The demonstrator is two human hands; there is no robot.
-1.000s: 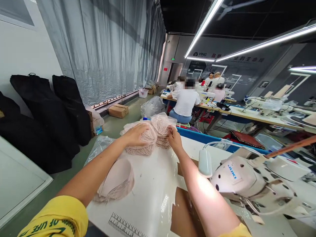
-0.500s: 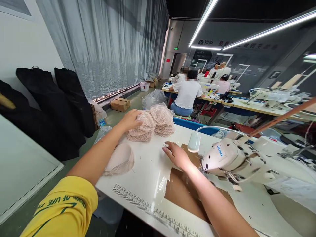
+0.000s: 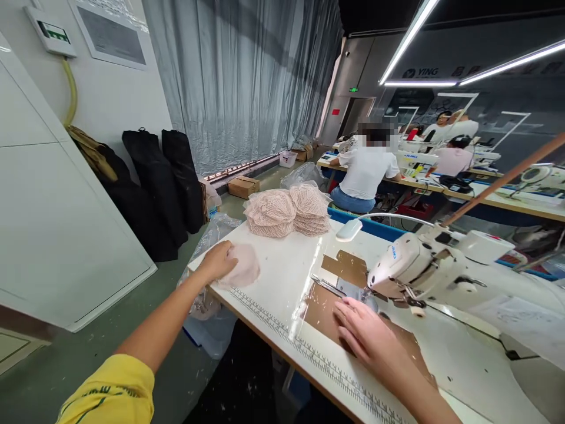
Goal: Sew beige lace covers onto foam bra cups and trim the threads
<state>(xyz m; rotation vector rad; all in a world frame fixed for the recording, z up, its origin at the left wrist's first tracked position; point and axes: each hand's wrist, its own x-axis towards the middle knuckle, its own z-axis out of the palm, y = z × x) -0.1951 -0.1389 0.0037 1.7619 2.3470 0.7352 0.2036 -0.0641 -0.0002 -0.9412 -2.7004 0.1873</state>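
My left hand point(image 3: 218, 262) is at the table's left edge, its fingers closed on a pale pink fabric cup piece point(image 3: 247, 268), which is blurred by motion. Behind it stand two neighbouring stacks of pink lace cups, the left stack point(image 3: 270, 212) and the right stack point(image 3: 311, 207). My right hand point(image 3: 364, 324) rests palm down over brown cardboard point(image 3: 320, 309), fingers stretched out. Just beyond its fingertips lies a slim, pointed metal tool point(image 3: 329, 286), like tweezers or snips; its near end meets the fingers.
A white JUKI sewing machine point(image 3: 410, 265) stands to the right, with a small lamp point(image 3: 348, 229) beside its head. A printed ruler point(image 3: 282, 335) runs along the front of the white table. Ahead, a person in a white shirt point(image 3: 368, 171) sits at another bench.
My left hand has left the lace stack and come nearer, onto the pale fabric piece. My right hand has drawn back toward me, and the metal tool now shows beyond its fingers. The view has turned left.
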